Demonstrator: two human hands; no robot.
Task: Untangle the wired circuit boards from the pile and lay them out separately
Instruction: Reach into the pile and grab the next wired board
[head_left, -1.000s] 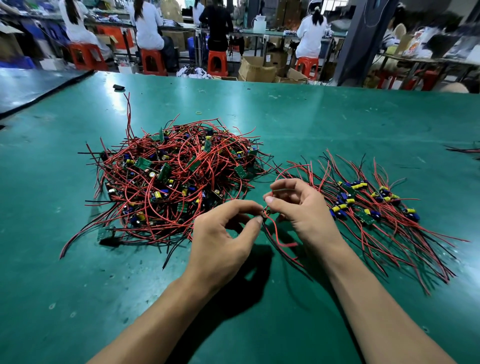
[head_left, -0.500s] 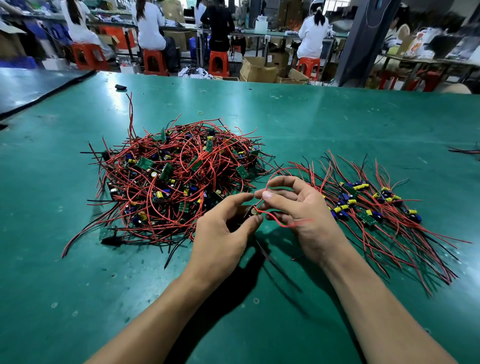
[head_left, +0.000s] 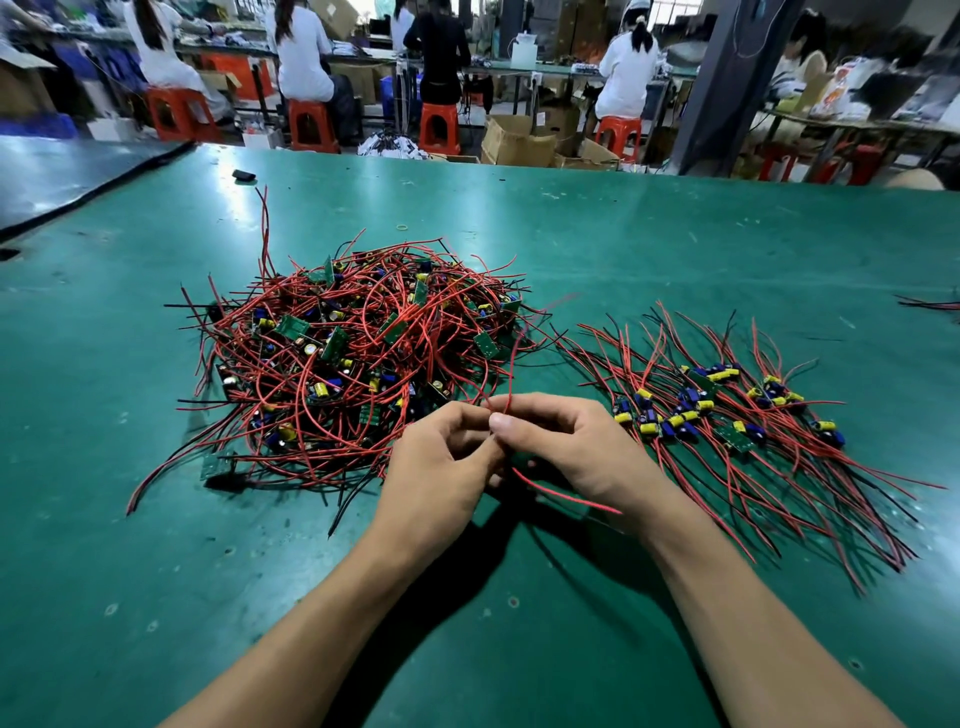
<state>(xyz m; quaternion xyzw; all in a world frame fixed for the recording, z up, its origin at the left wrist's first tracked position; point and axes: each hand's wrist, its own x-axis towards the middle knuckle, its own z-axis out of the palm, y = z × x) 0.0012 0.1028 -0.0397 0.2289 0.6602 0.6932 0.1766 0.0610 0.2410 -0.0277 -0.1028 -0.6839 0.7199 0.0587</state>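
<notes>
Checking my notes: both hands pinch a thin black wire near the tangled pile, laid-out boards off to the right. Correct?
No: the head view shows the left hand and right hand pinching a thin red wire, not black. The tangled pile of red-wired green circuit boards and the laid-out row of boards are as stated.
</notes>
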